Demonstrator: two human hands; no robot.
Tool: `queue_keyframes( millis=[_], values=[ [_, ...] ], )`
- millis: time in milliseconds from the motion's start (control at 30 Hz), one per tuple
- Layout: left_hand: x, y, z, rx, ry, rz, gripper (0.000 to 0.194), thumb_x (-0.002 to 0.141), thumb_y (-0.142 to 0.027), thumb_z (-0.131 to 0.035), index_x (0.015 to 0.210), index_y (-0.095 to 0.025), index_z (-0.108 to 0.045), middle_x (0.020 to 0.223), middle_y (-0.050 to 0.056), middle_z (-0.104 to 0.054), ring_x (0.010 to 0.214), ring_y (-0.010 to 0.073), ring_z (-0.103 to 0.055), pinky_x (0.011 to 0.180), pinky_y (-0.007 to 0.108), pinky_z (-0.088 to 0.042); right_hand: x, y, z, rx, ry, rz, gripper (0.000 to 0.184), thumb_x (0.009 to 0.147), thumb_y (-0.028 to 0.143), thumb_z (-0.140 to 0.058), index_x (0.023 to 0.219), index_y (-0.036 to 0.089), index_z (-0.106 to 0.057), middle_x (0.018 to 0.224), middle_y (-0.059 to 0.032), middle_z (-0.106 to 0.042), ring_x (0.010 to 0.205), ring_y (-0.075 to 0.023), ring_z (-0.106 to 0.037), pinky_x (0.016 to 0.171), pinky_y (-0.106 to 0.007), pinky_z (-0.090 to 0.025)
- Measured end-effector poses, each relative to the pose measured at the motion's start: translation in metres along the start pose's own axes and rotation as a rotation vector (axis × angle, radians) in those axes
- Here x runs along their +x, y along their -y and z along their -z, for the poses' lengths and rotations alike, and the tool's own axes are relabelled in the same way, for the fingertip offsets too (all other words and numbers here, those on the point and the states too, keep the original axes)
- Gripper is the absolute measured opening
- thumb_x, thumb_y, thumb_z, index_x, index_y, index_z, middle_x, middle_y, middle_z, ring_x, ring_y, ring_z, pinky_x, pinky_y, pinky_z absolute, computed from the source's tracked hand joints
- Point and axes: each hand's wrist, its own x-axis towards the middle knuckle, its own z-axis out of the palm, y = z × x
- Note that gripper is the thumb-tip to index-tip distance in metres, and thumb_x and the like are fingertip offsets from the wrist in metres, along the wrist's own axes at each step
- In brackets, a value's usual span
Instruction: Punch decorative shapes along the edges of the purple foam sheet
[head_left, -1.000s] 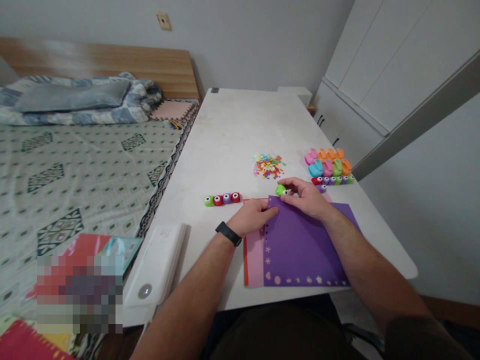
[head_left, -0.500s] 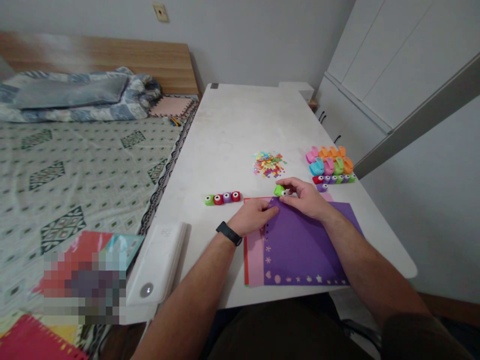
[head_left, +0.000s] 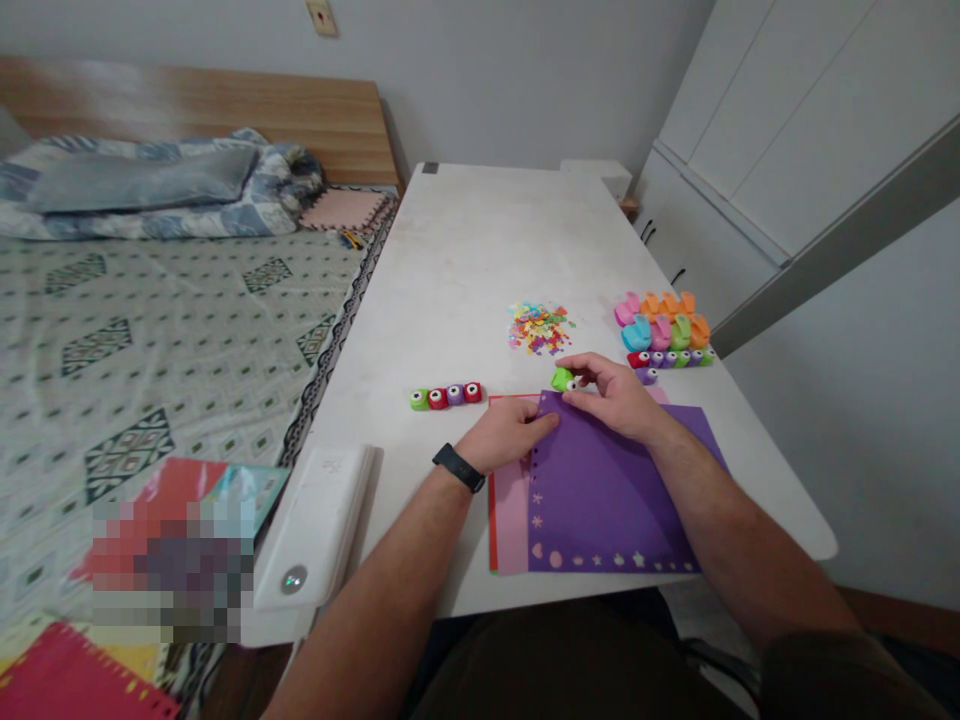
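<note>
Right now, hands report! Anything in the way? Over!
Left hand holding purple paper by left edge. Right hand holding green punch at far edge. Confetti beyond, seemingly not in the way.

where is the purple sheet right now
In the head view, the purple sheet lies right of centre by the near edge of the table, overlapping the pink sheet, its far left corner at the left hand.

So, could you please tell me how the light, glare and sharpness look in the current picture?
Head view: soft, fairly even light, faint shadow beside the white device; same head view: pale sheen on the headboard, glare on the red packet; again head view: left hand and right hand fairly sharp, confetti too small to tell piece by piece, a pixelated block hiding part of the lower left.
</note>
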Motion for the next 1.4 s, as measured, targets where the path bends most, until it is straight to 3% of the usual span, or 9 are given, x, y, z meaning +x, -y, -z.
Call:
queue_keyframes(
  millis=[333, 1400],
  values=[
    [-0.0029, -0.0082, -0.0012, -0.028, -0.053, 0.038, 0.04, 0.09, -0.051, -0.058, 0.071, -0.016, -0.066, 0.06, 0.0, -0.062, 0.056, 0.0132, -0.053, 0.054, 0.024, -0.04, 0.0001, -0.0034, -0.0001, -0.003, -0.007, 0.025, 0.045, 0.085, 0.027, -0.075, 0.128, 0.026, -0.066, 0.121, -0.0059, -0.069, 0.105, -0.0214, -0.064, 0.091, -0.038, -0.052],
    [0.0001, 0.0001, -0.0018, -0.022, -0.009, -0.015, 0.041, 0.094, -0.051, -0.053, 0.08, -0.016, -0.07, 0.068, 0.001, -0.066, 0.058, 0.0126, -0.054, 0.053, 0.024, -0.039, -0.0004, 0.0013, -0.001, -0.041, -0.007, -0.001, 0.044, 0.084, 0.025, -0.074, 0.128, 0.026, -0.066, 0.121, -0.0057, -0.07, 0.104, -0.021, -0.065, 0.091, -0.037, -0.052]
  ],
)
